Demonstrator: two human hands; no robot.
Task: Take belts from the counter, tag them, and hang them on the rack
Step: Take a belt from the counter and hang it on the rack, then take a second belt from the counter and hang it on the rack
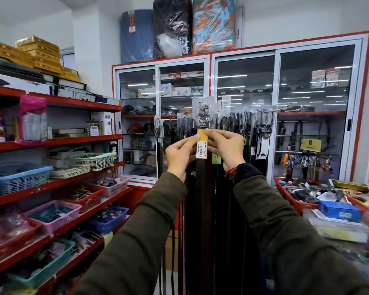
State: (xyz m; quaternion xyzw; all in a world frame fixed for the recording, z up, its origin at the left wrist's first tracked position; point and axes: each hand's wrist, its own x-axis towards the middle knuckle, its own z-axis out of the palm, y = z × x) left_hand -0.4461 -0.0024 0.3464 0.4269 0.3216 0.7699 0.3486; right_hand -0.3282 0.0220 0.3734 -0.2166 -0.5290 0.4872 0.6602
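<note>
A dark brown belt [202,199] hangs straight down in front of me, its plastic-wrapped metal buckle [204,112] at the top. A yellow price tag [202,146] with a white barcode sticker lies on the strap below the buckle. My left hand [180,155] pinches the tag's left edge. My right hand [227,149] grips its upper right edge and the strap. Behind it, several dark belts [246,124] hang from the rack's metal rail [282,109].
Red shelves [73,141] with plastic baskets [19,175] line the left side. A glass-door cabinet [243,116] stands behind the rack. At the right, the counter [339,233] carries a red tray [294,201] of small goods and a blue box [339,209].
</note>
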